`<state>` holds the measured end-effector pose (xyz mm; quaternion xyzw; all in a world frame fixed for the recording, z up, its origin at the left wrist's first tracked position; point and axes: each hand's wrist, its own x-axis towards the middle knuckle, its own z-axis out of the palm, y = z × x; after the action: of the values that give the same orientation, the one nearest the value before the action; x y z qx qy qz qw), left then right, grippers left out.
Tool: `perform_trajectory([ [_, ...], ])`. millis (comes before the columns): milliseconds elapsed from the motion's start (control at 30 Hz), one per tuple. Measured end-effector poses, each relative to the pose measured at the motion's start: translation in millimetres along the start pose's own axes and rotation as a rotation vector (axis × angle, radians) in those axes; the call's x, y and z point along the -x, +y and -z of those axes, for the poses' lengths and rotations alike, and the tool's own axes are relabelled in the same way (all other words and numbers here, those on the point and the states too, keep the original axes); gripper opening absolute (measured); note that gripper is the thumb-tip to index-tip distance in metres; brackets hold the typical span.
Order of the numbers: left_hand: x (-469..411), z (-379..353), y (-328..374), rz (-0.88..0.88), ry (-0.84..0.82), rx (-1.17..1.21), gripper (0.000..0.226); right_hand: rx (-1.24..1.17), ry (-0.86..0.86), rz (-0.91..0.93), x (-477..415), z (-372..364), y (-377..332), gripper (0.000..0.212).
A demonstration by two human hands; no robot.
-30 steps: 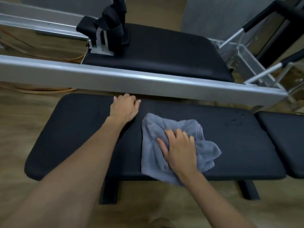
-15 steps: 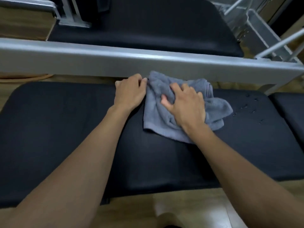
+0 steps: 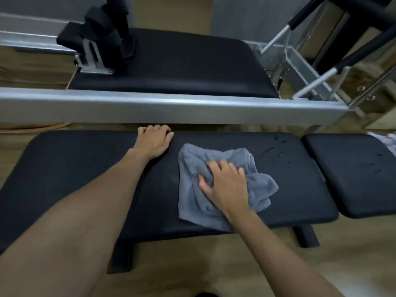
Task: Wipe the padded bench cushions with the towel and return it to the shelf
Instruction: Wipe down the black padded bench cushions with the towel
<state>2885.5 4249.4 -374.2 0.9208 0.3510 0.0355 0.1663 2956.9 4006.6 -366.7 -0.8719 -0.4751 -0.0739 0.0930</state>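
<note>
Black bench cushion (image 3: 75,159) under me — grey towel (image 3: 192,202) lies mid-pad, my right hand (image 3: 227,185) splayed flat on it; left hand (image 3: 153,141) grips the far edge. I'd press evenly and sweep toward the droplets (image 3: 271,150).

It looked like a pilates or fitness studio, for a long black padded bench cushion (image 3: 85,179) stood on a pale wood-look floor (image 3: 214,264) beside an exercise machine with a silver aluminium rail (image 3: 171,108), a black padded carriage (image 3: 182,67), black padded shoulder rests (image 3: 100,37) and black-gripped metal bars (image 3: 351,58).
</note>
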Motion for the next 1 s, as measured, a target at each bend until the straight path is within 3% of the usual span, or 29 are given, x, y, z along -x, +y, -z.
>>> perform_trajectory([
  [167,10.1,-9.7,44.1,-0.071,0.021,-0.055,0.045,-0.08,-0.029,-0.084,46.0,17.1,26.9,0.038],
  [333,-8.2,-19.1,88.1,-0.08,0.076,-0.041,0.045,0.01,0.074,-0.161,39.3,5.2,18.6,0.048],
  [567,-48.9,-24.7,76.9,0.084,0.067,0.024,0.074,0.032,0.129,-0.089,-111.4,-34.1,49.1,0.055],
  [733,-60.1,-29.8,69.0,0.166,-0.095,0.014,0.08,0.05,0.063,-0.034,-163.9,-51.6,58.1,0.061],
  [867,-55.3,-18.3,70.0,0.165,-0.204,0.113,0.081,0.05,0.049,-0.043,-143.0,-35.1,54.3,0.056],
  [1000,-36.7,-15.7,76.8,0.019,-0.15,0.065,0.073,0.023,0.093,-0.054,-69.1,-18.1,65.8,0.043],
])
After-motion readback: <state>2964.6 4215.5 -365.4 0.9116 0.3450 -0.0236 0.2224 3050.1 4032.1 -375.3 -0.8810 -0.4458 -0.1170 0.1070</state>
